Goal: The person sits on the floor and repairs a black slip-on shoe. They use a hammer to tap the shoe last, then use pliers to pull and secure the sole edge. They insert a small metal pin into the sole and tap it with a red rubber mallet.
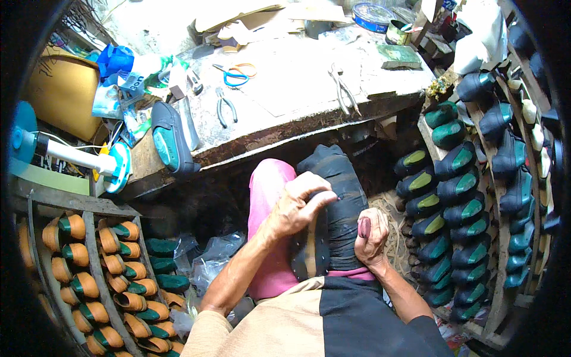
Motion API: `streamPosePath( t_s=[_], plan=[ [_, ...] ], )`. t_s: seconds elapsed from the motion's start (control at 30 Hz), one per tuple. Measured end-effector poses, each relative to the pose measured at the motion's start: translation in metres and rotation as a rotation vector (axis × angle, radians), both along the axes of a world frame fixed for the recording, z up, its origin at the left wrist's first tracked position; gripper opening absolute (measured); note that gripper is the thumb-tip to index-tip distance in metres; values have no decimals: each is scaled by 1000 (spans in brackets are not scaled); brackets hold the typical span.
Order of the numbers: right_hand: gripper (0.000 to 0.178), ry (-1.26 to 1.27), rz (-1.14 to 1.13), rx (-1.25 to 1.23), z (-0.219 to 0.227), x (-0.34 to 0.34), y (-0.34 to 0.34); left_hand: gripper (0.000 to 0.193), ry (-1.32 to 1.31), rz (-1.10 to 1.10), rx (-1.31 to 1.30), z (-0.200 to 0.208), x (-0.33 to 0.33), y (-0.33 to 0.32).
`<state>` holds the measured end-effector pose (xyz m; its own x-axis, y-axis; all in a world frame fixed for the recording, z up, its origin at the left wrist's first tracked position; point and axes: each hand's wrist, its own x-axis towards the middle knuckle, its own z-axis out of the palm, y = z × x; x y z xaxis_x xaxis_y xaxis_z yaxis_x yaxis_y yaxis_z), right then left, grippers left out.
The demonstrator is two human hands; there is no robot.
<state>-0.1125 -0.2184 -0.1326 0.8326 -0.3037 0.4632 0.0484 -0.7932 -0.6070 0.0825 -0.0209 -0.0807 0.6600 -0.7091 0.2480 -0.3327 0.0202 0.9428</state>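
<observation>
A dark shoe (309, 253) lies bottom up across my lap, with a tan strip down its middle and small pale dots along its edge. My left hand (300, 205) is closed over its far end, thumb pressed toward the fingers. My right hand (372, 237) makes a fist beside my right thigh, around a tool whose rounded reddish-brown handle end (364, 227) pokes out. The rest of that tool is hidden. Black wrapping (340, 205) covers my right thigh and knee; pink cloth (267, 190) covers the left.
On the worn workbench (285, 113) ahead lie pincers (341, 89), pliers (225, 108), orange-and-blue scissors (237, 74) and a dark shoe (171, 138). Racks of tan shoes (85, 279) stand at left, racks of dark shoes (467, 220) at right. A white-and-blue stand (77, 153) is near the bench's left end.
</observation>
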Motion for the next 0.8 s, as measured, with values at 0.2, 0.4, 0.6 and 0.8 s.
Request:
streamPosePath(
  t_s=[0.2,0.4,0.6,0.8],
  plan=[
    [15,59,-113,-84,-20,-1,-21,17,-487,173,-58,76,-30,33],
    [12,52,-122,-42,-25,-7,-25,34,219,1078,-34,11,-20,53],
    [10,89,-110,-32,-3,-10,-25,37,97,1068,-88,-34,-24,68],
    [25,-12,100,-217,67,1,-21,28,82,890,17,-28,-28,85]
  ],
)
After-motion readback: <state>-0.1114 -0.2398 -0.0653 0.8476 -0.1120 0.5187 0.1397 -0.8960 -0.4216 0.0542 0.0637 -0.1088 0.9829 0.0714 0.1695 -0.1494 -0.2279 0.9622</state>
